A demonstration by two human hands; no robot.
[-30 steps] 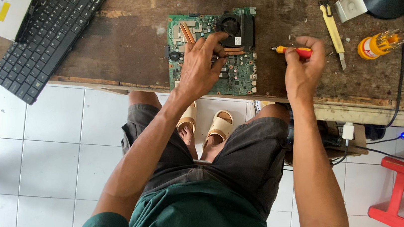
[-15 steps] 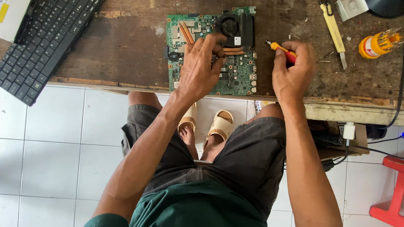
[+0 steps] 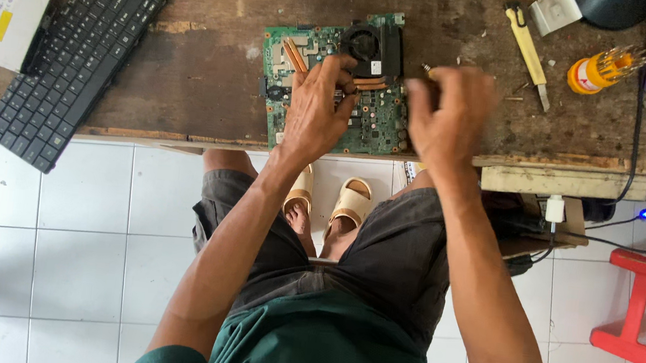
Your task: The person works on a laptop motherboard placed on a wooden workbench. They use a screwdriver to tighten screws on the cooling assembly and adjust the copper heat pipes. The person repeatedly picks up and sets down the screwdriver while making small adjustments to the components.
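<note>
L hand (image 3: 316,111) is pressing flat, fingers spread, on circuit board (image 3: 377,119) to steady it, w/ R hand (image 3: 448,116) closing round a screwdriver (image 3: 427,70) beside it.

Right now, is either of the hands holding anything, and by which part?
The right hand is closed around a small screwdriver, only its tip showing; the grip is hidden. The left hand holds nothing, pressing flat on the green circuit board.
</note>
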